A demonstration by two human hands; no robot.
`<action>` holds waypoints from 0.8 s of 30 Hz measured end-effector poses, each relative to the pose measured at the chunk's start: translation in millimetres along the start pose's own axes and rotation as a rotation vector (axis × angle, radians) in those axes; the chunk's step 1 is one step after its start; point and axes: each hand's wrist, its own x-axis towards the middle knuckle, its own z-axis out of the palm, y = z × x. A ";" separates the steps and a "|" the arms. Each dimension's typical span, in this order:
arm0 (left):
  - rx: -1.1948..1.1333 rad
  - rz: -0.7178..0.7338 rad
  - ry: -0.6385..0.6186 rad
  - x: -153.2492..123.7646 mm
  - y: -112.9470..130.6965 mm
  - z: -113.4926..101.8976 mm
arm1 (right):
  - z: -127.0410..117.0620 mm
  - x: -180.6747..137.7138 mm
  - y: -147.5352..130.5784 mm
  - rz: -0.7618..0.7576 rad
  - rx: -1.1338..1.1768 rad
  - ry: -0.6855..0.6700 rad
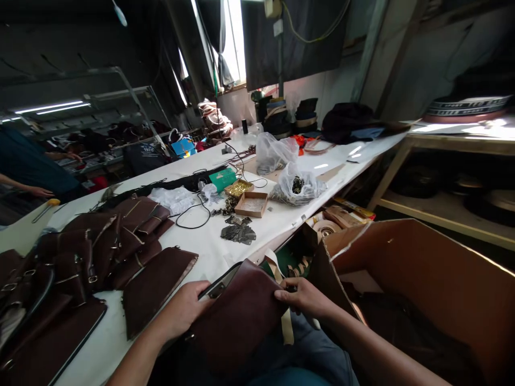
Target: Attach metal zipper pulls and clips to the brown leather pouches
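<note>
A dark brown leather bag panel [241,313] rests over my lap at the table's edge, held between both hands. My left hand [184,310] grips its left edge, where a paler layer with a small metal fitting [217,290] shows; some of those fingers are hidden under the leather. On the opposite side, my right hand [302,296] pinches the panel's right edge between thumb and fingers. A cream strip [287,326] hangs down just beside that hand. Left of me, a flat brown leather piece [155,287] lies on the white table [193,236].
Brown leather bag parts [100,241] with buckles are heaped on the table's left. Dark metal plates [238,230], a small cardboard tray [251,205] and plastic bags [300,185] lie ahead. A large cardboard box [426,252] stands at my right. Another person [34,161] is at far left.
</note>
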 end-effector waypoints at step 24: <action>-0.009 -0.064 -0.052 20.6 -44.9 14.7 | -26.0 103.8 51.6 -0.144 -0.077 0.393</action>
